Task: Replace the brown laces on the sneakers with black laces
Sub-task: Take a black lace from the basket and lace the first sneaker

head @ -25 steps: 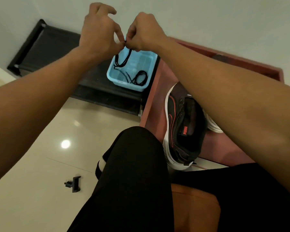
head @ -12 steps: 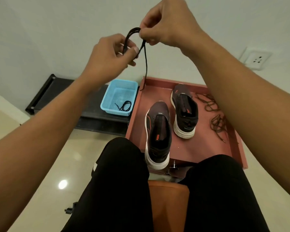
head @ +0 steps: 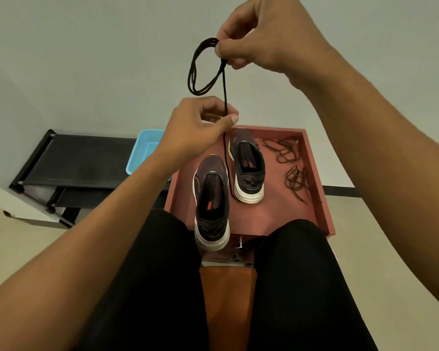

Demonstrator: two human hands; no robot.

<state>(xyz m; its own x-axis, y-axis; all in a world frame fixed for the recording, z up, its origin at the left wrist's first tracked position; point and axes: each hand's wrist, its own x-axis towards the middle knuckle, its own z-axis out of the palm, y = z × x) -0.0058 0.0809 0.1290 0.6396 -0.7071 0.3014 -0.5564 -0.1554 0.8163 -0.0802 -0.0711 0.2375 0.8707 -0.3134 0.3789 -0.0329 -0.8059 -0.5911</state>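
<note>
On the red table (head: 276, 214): sneakers (head: 211, 198) unlaced, brown laces (head: 295, 177) piled beside them. Above, right hand (head: 264, 34) fingers pinch the coiled black lace (head: 200, 69); left hand (head: 195, 127) fingers pinch its hanging strand. Step looks like uncoiling; next needs a free tip at the toe eyelets. Lace tip unclear, blue basket (head: 147, 150) mostly hidden.

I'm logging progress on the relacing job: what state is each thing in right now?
Black lace, partly coiled, one strand hanging down.
Right hand, pinching the coil.
Left hand, pinching the hanging strand.
Near sneaker, upright, unlaced.
Far sneaker, upright, unlaced.
Brown laces, removed, in two loose heaps on the tray.
Blue basket, upright, contents out of sight.
</note>
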